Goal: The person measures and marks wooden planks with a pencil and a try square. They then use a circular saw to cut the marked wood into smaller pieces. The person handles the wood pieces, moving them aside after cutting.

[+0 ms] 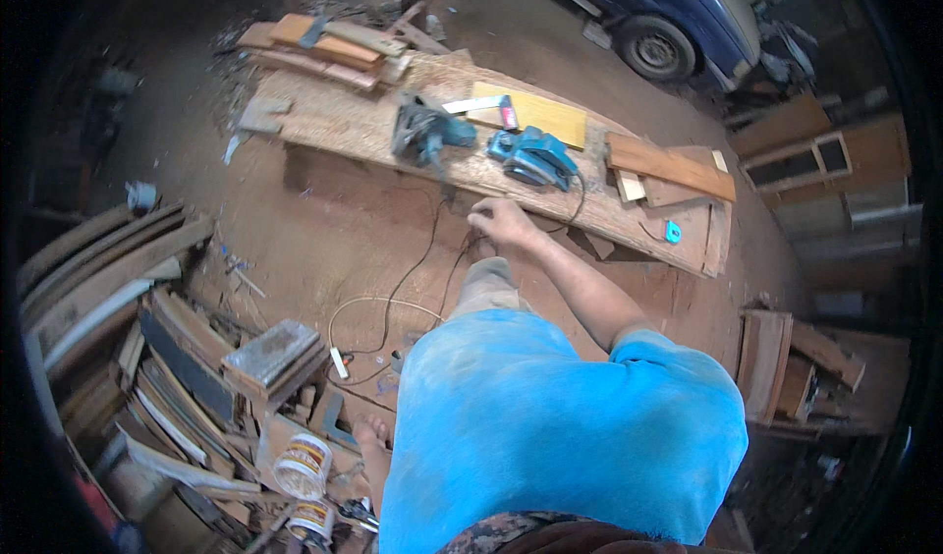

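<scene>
My right hand (pixel 503 223) is just off the near edge of a long wooden workbench (pixel 354 127), its fingers curled together. What they hold, if anything, is too small to make out; a dark cord (pixel 454 277) hangs close below them. My left hand is out of the picture. Nearest to the right hand on the bench stands a blue electric planer (pixel 535 158). To its left is a dark and teal circular saw (pixel 429 134). Behind these, a try square (pixel 483 106) lies by a yellow board (pixel 552 122).
Planks (pixel 329 45) are stacked at the bench's far left; a brown board (pixel 668 165) and teal tape measure (pixel 673 231) lie at its right. A white socket end (pixel 339 362) and cords trail on the floor. Offcuts (pixel 187 328) and a tub (pixel 303 464) crowd the left. A vehicle (pixel 656 48) stands beyond.
</scene>
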{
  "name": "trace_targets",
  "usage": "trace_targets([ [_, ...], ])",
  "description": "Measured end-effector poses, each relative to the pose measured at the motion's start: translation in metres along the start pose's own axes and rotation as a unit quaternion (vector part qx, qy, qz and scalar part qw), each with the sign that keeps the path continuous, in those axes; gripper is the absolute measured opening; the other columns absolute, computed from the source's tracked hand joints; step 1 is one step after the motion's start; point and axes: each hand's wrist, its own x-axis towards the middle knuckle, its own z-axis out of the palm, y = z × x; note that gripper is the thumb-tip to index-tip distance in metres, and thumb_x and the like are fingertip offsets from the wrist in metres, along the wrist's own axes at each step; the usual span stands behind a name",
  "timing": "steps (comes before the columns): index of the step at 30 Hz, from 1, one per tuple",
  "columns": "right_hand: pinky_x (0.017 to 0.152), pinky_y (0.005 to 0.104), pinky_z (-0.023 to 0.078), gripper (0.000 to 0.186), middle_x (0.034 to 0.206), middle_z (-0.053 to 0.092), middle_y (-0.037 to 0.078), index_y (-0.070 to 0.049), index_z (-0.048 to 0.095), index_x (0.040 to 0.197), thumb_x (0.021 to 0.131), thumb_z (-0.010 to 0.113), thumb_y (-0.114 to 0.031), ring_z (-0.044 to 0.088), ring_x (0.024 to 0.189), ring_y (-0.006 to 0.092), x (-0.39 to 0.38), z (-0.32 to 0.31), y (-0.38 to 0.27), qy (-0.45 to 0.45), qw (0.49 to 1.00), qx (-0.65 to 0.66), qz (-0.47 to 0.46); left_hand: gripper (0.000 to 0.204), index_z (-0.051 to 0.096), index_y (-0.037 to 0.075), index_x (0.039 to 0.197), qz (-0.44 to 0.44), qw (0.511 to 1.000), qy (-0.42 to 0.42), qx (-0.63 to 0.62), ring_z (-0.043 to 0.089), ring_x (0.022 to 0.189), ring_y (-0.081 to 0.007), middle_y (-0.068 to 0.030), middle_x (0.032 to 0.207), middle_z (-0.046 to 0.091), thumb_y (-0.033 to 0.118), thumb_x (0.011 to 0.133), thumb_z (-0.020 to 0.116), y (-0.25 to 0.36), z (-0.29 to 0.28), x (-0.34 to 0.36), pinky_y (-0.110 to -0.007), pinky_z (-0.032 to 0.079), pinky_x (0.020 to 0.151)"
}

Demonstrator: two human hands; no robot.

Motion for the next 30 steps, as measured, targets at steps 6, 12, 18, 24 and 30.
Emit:
trace_targets([
  [6, 0.091, 0.0395, 0.056, 0.035, 0.107, 0.076, 0.019, -0.004, 0.077, 0.110, 0.090, 0.071, -0.032, 0.073, 0.101, 0.0303, 0.063, -0.130, 0.140, 0.146, 0.980, -0.040, 0.126, 0.058, 0.051, 0.009, 0.148, 0.076, 0.994, 0.022, 0.070, 0.064, 0.087, -0.0148, -0.0070, 0.128, 0.065, 0.049, 0.106, 0.048, 0.111, 0.102, -0.053, -0.028, 0.054, 0.068],
  [12, 0.087, 0.0374, 0.056, 0.030, 0.103, 0.077, 0.017, -0.003, 0.077, 0.107, 0.092, 0.070, -0.029, 0.074, 0.097, 0.0268, 0.108, -0.219, 0.260, 0.266, 0.944, 0.014, 0.196, 0.042, 0.061, 0.009, 0.127, 0.167, 0.963, -0.054, 0.204, 0.063, 0.078, -0.0134, -0.0040, 0.104, 0.064, 0.044, 0.108, 0.046, 0.159, 0.258, -0.112, -0.026, 0.054, 0.066],
  [18, 0.084, 0.0367, 0.056, 0.030, 0.097, 0.076, 0.016, -0.001, 0.075, 0.106, 0.092, 0.070, -0.028, 0.073, 0.090, 0.0267, 0.142, -0.264, 0.318, 0.323, 0.925, 0.088, 0.178, 0.034, 0.065, 0.006, 0.110, 0.228, 0.938, -0.102, 0.242, 0.060, 0.069, -0.0106, -0.0026, 0.088, 0.063, 0.039, 0.105, 0.059, 0.163, 0.382, -0.170, -0.024, 0.049, 0.060],
  [24, 0.087, 0.0385, 0.056, 0.034, 0.105, 0.075, 0.018, 0.000, 0.074, 0.110, 0.092, 0.072, -0.029, 0.073, 0.096, 0.0290, 0.212, -0.249, 0.291, 0.190, 0.971, 0.029, 0.142, 0.030, 0.066, 0.006, 0.107, 0.191, 0.946, -0.097, 0.245, 0.063, 0.071, -0.0114, -0.0033, 0.088, 0.066, 0.035, 0.104, 0.060, 0.137, 0.393, -0.188, -0.025, 0.048, 0.060],
  [30, 0.084, 0.0384, 0.057, 0.034, 0.100, 0.076, 0.019, 0.000, 0.074, 0.111, 0.091, 0.073, -0.028, 0.074, 0.090, 0.0287, 0.280, -0.178, 0.217, 0.062, 0.995, 0.063, 0.036, 0.027, 0.065, 0.008, 0.100, 0.158, 0.974, 0.000, 0.165, 0.064, 0.070, -0.0120, -0.0029, 0.086, 0.066, 0.035, 0.102, 0.065, 0.110, 0.387, -0.234, -0.025, 0.045, 0.057],
])
